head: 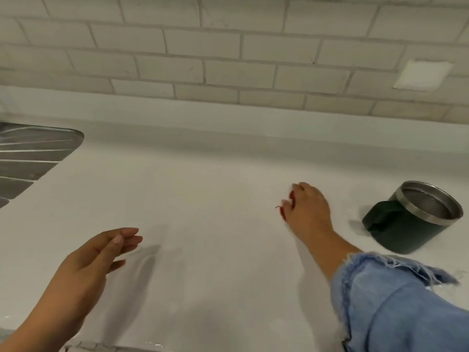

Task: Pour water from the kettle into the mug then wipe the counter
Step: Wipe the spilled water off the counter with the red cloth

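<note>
Our right hand [307, 207] presses a bunched red cloth [284, 210], grip clamped on it, against the white tabletop [203, 199], seemingly wiping. The left hand [94, 257] hovers empty, fingers apart. The dark mug [413, 217] stands clear, right; no kettle visible.

left hand [96, 255] open, right hand [308, 207] curled

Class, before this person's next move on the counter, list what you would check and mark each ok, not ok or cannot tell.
1. Mug upright, clear of the wiping path: ok, it stands apart, right of the right hand.
2. Water in mug: cannot tell.
3. Cloth under right hand: cannot tell, only red bits show.
4. Left hand free: ok, open and empty.
5. Kettle parked safely: cannot tell, out of view.
6. Counter dry: cannot tell.
</note>
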A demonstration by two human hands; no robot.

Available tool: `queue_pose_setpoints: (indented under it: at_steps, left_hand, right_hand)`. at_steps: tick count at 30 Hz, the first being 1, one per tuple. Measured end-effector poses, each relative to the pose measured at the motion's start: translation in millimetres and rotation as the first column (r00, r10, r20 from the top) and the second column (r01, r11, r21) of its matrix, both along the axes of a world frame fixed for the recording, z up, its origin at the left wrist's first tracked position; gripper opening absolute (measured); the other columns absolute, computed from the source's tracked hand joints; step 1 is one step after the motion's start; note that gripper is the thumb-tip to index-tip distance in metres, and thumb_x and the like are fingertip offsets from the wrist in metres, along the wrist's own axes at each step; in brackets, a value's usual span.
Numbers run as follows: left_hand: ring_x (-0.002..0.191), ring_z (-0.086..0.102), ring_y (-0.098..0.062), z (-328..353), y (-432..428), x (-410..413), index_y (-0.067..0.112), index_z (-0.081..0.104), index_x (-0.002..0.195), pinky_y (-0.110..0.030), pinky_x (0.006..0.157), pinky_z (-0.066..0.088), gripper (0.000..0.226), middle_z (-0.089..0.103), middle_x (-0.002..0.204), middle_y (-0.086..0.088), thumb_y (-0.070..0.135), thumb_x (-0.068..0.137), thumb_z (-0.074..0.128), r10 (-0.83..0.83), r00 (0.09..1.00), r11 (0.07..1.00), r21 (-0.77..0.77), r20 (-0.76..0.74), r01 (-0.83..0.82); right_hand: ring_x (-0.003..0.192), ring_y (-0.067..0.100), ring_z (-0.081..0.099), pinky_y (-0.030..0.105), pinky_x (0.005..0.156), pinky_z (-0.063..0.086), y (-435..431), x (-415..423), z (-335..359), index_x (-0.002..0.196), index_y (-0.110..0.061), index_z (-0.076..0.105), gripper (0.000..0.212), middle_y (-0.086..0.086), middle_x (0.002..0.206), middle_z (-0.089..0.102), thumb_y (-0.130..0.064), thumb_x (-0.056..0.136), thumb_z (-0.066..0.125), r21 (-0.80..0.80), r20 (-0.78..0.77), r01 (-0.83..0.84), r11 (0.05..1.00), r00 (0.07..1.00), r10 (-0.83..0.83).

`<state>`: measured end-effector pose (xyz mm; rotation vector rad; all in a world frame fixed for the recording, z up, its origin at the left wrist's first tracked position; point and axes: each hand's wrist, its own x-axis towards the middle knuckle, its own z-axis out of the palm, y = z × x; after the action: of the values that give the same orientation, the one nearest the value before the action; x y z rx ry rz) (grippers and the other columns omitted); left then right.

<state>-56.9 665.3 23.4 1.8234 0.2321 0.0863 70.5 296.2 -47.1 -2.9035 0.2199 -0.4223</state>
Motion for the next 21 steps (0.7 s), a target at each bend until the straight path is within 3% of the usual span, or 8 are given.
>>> queue_pose_setpoints:
  at_steps: [3,5,8,11,15,17,18,21]
  left_hand:
    - [0.096,0.066,-0.006,1,24,14,0.029,0.070,0.098,-0.046,0.092,0.047,0.029,0.073,0.098,0.006,0.022,0.096,0.042,0.022,1.000,1.000,0.014,0.016,-0.023]
    - [0.095,0.066,-0.006,-2,40,21,0.030,0.070,0.096,-0.046,0.092,0.047,0.029,0.074,0.097,0.006,0.022,0.096,0.042,0.037,0.999,0.999,0.024,0.014,-0.038]
    - [0.093,0.066,-0.007,-6,62,33,0.032,0.071,0.095,-0.047,0.091,0.048,0.031,0.074,0.095,0.006,0.020,0.096,0.042,0.058,0.998,0.998,0.029,0.003,-0.058]
    - [0.094,0.067,-0.009,-6,79,49,0.031,0.071,0.095,-0.048,0.090,0.048,0.031,0.074,0.095,0.004,0.019,0.096,0.042,0.078,0.997,0.997,0.020,0.014,-0.078]
    - [0.095,0.066,-0.009,-5,88,75,0.029,0.070,0.098,-0.046,0.091,0.047,0.028,0.073,0.097,0.004,0.021,0.096,0.043,0.038,0.999,0.999,0.006,0.019,-0.038]
    - [0.094,0.066,-0.010,-6,86,88,0.027,0.069,0.098,-0.045,0.091,0.048,0.027,0.073,0.096,0.004,0.020,0.096,0.044,0.010,1.000,1.000,0.010,0.020,-0.010]
    - [0.093,0.066,-0.009,-6,83,95,0.026,0.069,0.098,-0.044,0.090,0.048,0.026,0.073,0.096,0.005,0.020,0.096,0.044,-0.007,1.000,1.000,0.015,0.018,0.007]
    - [0.092,0.066,-0.005,-5,69,113,0.026,0.069,0.099,-0.040,0.090,0.049,0.025,0.073,0.096,0.008,0.020,0.095,0.044,-0.080,0.997,0.997,0.012,0.006,0.080]
  right_hand:
    - [0.114,0.034,0.045,0.044,0.097,0.041,-30,28,7,0.120,-0.009,0.050,0.051,0.012,0.127,0.049,-0.046,0.086,0.038,-0.029,-0.109,0.322,0.946,0.940,-0.323]
    - [0.120,0.034,0.040,0.047,0.101,0.037,-9,46,8,0.129,-0.008,0.043,0.060,0.013,0.133,0.044,-0.051,0.087,0.036,-0.051,-0.141,0.339,0.940,0.929,-0.342]
    - [0.124,0.030,0.040,0.043,0.104,0.035,74,72,1,0.132,-0.012,0.043,0.067,0.008,0.135,0.045,-0.056,0.083,0.033,-0.072,-0.122,0.057,0.996,0.990,-0.066]
    - [0.113,0.030,0.052,0.038,0.098,0.044,182,63,2,0.115,-0.010,0.059,0.059,0.011,0.120,0.059,-0.051,0.072,0.055,0.111,-0.039,-0.333,0.937,0.940,0.338]
    - [0.127,0.035,0.040,0.045,0.107,0.033,283,0,3,0.126,-0.007,0.054,0.063,0.016,0.133,0.051,-0.041,0.076,0.066,0.049,-0.063,-0.855,0.516,0.513,0.856]
    - [0.133,0.029,0.034,0.043,0.107,0.029,287,-25,8,0.129,-0.011,0.054,0.058,0.010,0.138,0.049,-0.037,0.079,0.066,0.027,-0.069,-0.938,0.346,0.344,0.936]
    - [0.136,0.025,0.031,0.043,0.108,0.027,279,-32,13,0.130,-0.015,0.054,0.055,0.006,0.140,0.048,-0.035,0.081,0.065,0.043,-0.078,-0.947,0.319,0.315,0.946]
    - [0.139,0.017,0.026,0.045,0.111,0.019,230,-34,17,0.134,-0.027,0.049,0.050,-0.006,0.145,0.041,-0.034,0.085,0.057,0.111,-0.103,-0.907,0.407,0.397,0.912]
